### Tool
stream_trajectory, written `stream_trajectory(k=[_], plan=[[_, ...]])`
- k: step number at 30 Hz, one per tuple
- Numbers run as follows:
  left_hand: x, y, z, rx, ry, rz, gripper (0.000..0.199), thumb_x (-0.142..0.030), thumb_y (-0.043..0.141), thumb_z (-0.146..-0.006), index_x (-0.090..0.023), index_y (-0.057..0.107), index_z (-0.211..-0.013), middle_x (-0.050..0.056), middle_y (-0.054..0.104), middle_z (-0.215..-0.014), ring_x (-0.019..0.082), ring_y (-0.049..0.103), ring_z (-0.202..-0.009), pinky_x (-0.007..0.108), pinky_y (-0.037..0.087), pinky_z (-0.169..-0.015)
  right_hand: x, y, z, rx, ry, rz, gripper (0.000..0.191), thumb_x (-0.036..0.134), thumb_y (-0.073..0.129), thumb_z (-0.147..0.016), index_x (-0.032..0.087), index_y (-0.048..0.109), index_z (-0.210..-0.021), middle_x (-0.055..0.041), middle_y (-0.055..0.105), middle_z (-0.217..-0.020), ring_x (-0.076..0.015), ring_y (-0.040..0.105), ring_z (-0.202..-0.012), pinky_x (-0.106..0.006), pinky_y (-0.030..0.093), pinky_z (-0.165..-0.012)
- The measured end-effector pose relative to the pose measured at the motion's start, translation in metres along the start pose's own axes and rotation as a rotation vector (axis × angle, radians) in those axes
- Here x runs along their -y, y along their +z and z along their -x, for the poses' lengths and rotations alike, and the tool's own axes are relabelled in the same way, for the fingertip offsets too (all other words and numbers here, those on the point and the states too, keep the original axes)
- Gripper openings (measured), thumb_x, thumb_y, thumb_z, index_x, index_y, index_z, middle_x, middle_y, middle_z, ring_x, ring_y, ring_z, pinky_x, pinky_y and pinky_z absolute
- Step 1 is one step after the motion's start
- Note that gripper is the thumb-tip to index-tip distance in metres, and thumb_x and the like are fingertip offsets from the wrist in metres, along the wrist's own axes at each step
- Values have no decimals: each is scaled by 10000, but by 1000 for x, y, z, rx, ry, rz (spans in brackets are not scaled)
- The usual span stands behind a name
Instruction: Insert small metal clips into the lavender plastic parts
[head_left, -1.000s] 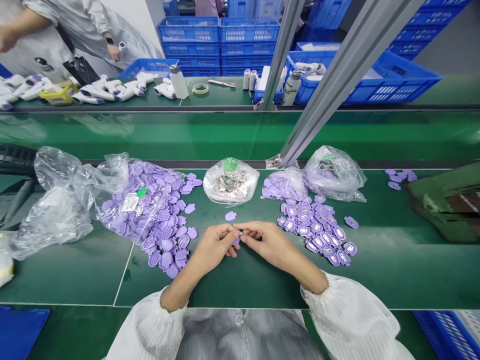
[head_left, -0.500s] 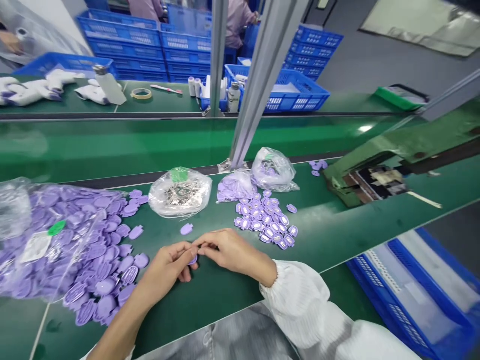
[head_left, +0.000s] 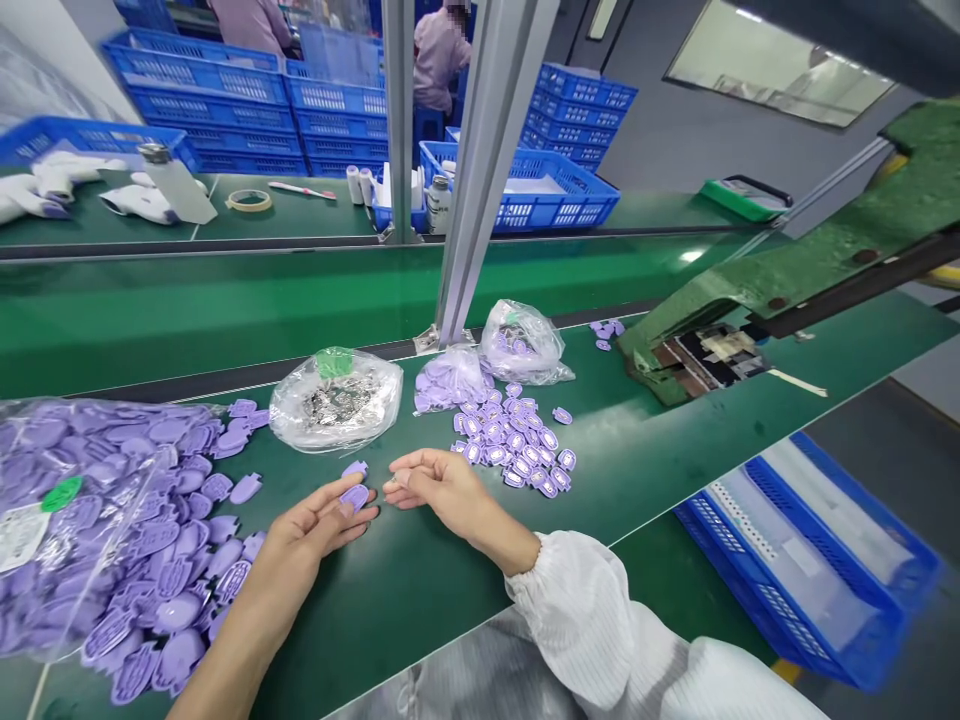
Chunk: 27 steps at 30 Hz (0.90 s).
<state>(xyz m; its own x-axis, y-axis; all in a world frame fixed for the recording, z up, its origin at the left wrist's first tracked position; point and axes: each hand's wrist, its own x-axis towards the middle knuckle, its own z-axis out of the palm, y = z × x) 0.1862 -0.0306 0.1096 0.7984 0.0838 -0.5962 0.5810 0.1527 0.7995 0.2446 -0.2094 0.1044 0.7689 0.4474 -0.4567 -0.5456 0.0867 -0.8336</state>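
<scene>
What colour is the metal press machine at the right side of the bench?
Green press machine, clearest in the head view.

The left hand (head_left: 319, 525) grips a purple piece (head_left: 355, 497) over the green desk (head_left: 420, 570) — the right hand (head_left: 427, 485) is just beside it, fingertips pinched on something small, perhaps metal — too tiny to tell.

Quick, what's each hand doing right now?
Left hand: closed on a purple piece, held at the fingertips.
Right hand: fingertips pinched together; whether they grip something small cannot be told.
</scene>
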Motion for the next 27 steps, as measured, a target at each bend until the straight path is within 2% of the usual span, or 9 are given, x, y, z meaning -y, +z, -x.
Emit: stream_trajectory(k=[3,10,15,20,23,27], plan=[[1,1,1,19,22,32,643,-461,740,-721,-184,572,-1276,93,717,-1120,231,664,-1082,316,529,-947,-1,2,1,37,-4,13,408,436,704,-736,125,634,-991,-87,710,-931,-141,698,-854,-271,540,-826],[5,4,1,8,41,25,545,-420,701,-769,-155,606,-1236,103,746,-1005,229,707,-964,350,544,-886,-7,3,-6,91,41,133,382,439,687,-752,140,591,-970,-74,714,-924,-151,696,-891,-281,533,-853],[12,2,-1,31,87,-2,483,-406,645,-824,-158,601,-1237,85,747,-996,210,700,-976,324,540,-869,-1,5,-6,132,139,199,358,440,686,-755,127,603,-911,-72,712,-864,-110,684,-728,-213,534,-678],[17,0,-2,89,129,18,490,-410,667,-809,-160,616,-1228,68,743,-1000,183,696,-931,316,537,-888,-5,17,-7,89,145,288,337,448,672,-748,132,627,-859,-42,682,-724,-81,610,-559,-155,440,-460],[17,0,-2,92,136,25,492,-403,678,-797,-164,626,-1225,58,745,-975,172,697,-884,319,538,-885,-11,23,-8,23,117,319,299,424,663,-747,140,638,-836,-29,667,-681,-71,574,-509,-149,406,-414],[16,1,-1,59,129,15,486,-387,677,-794,-167,632,-1224,55,746,-962,176,691,-899,312,541,-870,-14,24,-8,-24,95,333,273,400,663,-740,142,647,-827,-30,660,-668,-72,571,-510,-147,420,-413]])
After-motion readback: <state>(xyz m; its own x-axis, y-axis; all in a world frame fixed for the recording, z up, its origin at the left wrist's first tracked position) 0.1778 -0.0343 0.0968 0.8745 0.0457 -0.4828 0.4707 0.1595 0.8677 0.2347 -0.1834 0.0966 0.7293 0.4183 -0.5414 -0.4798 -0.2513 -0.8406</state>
